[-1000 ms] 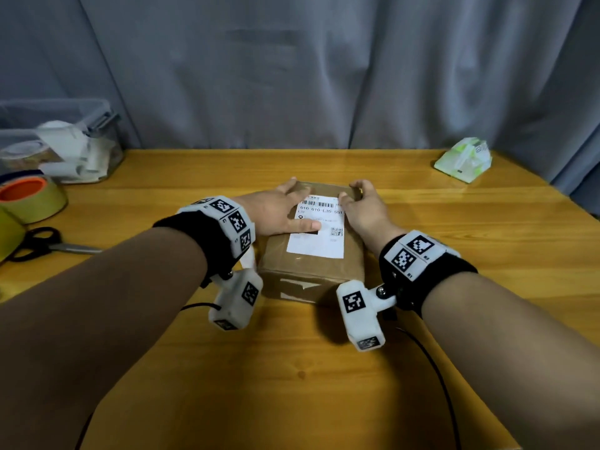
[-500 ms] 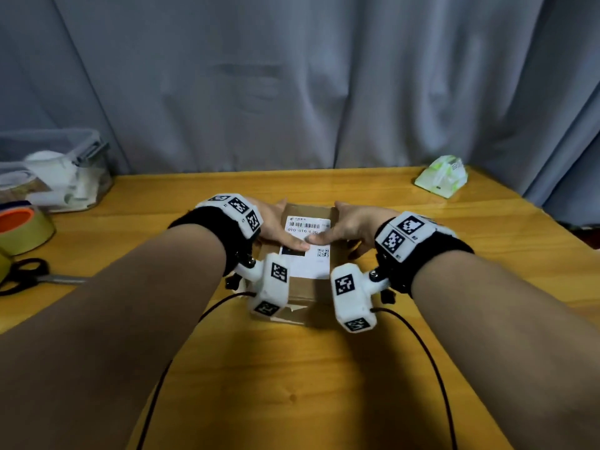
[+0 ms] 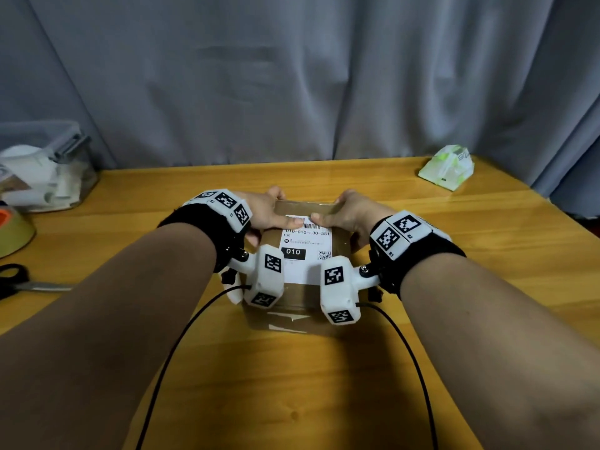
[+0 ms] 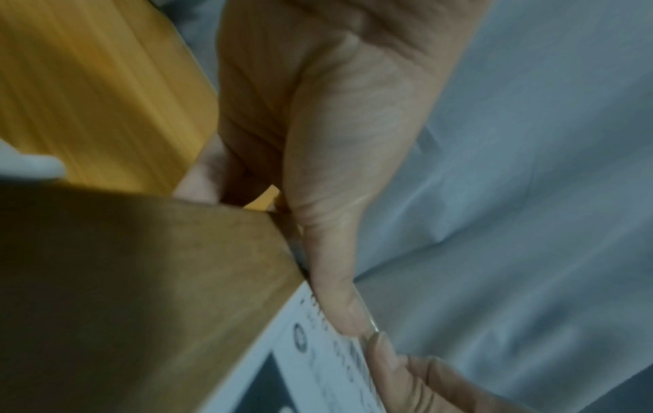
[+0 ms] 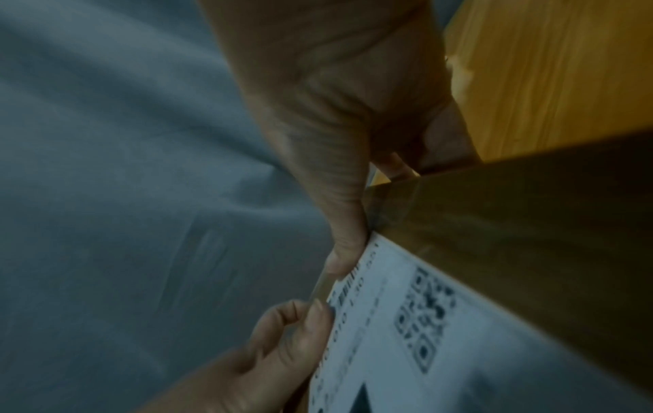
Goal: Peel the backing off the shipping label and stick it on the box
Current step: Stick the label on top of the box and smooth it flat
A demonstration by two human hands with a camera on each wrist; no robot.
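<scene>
Centrally, in the middle of the head view, a brown cardboard box (image 3: 293, 289) sits on the wooden counter (image 3: 487, 254). A white shipping label (image 3: 305, 251) lies flat on the box's top face, with a barcode at its far edge, the number 010-010-L30-551 below that, a black block reading 010 and a small QR code.

The left hand (image 3: 264, 211) is at the box's far left corner. Its thumb lies flat on the label's far edge, and its fingers are curled over the far side of the box. The left wrist view (image 4: 328, 167) confirms the thumb pressed along the label's edge and fingertips bent against the cardboard.

The right hand (image 3: 352, 211) mirrors this at the far right corner, thumb pressing the label's far edge by the barcode, fingers curled round the box's far side, as the right wrist view (image 5: 339, 111) also shows. The two thumb tips are close together, almost touching. Each grip is thus closed round the box.

At the left edge of the frame are a clear plastic container (image 3: 45, 167), a roll of tape (image 3: 13, 228) and scissors (image 3: 19, 280). At the upper right of the counter lies a green and white packet (image 3: 448, 167). A grey curtain (image 3: 292, 76) fills the background
</scene>
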